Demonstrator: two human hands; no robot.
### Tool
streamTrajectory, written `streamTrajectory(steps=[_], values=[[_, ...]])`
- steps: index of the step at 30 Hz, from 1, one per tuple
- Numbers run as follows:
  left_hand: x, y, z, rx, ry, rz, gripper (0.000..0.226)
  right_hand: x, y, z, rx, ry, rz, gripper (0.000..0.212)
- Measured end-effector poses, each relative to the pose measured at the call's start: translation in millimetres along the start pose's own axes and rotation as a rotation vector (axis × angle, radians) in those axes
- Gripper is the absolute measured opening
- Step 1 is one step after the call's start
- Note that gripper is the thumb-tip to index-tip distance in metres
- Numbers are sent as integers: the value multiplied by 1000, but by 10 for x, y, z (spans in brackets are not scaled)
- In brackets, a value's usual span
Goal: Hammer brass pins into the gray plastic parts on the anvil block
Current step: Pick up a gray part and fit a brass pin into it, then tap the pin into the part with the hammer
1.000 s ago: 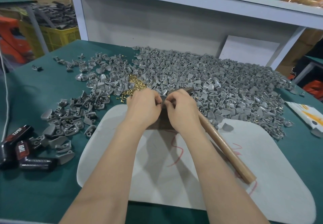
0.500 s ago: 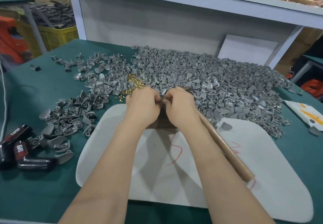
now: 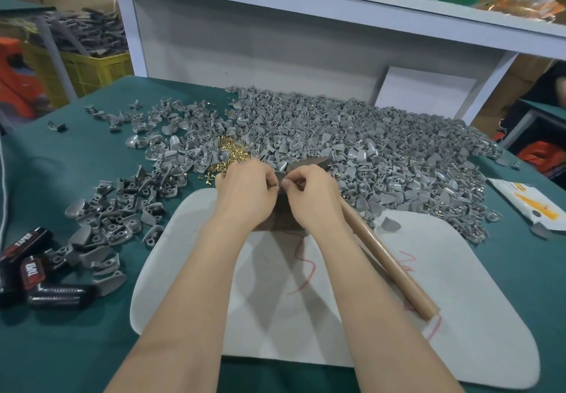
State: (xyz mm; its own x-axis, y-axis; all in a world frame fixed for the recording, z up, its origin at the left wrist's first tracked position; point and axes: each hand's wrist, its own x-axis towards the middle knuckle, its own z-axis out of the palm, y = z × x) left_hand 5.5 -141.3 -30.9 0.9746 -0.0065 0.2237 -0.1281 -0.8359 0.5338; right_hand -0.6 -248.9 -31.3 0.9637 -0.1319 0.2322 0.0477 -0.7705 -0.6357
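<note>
My left hand [image 3: 245,192] and my right hand [image 3: 312,195] meet fingertip to fingertip over the dark anvil block [image 3: 280,218], which they mostly hide. Between the fingertips they pinch a small gray plastic part [image 3: 280,175]; whether a pin is in it I cannot tell. A hammer lies under my right forearm, its wooden handle [image 3: 395,270] running toward the near right and its dark head [image 3: 312,163] just beyond my right hand. A heap of brass pins [image 3: 232,155] lies just behind my left hand.
A big pile of gray parts [image 3: 367,153] covers the green table behind and right; a smaller pile [image 3: 122,208] lies left. A white mat [image 3: 459,316] is under the anvil. Black tools [image 3: 36,270] lie at the left edge, a white packet [image 3: 530,205] at the right.
Both hands stay together over the anvil block with only small finger movements. The hammer has not moved.
</note>
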Motion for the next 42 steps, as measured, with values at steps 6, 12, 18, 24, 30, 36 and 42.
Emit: streamTrajectory(steps=[6,12,18,24,30,36,42], values=[[-2,8,-1,-11,-5,-8,7,-20,8,15,21,16,9,12],[5,7,4,-9,-7,3,9,-15,20,59,-16,50,-45,11],[-4,8,-1,-12,-8,9,12,-34,37,98,-36,100,-107,11],[5,-3,2,-7,-8,-4,13,-19,48,81,-60,64,-100,12],[15,-14,19,-24,-9,-13,11,96,327,-300,-148,131,51,31],[17,-10,35,-40,-2,-32,8,90,442,-344,-378,-154,274,29],[28,-26,29,-54,-6,-65,4,70,432,-519,-187,-96,203,18]])
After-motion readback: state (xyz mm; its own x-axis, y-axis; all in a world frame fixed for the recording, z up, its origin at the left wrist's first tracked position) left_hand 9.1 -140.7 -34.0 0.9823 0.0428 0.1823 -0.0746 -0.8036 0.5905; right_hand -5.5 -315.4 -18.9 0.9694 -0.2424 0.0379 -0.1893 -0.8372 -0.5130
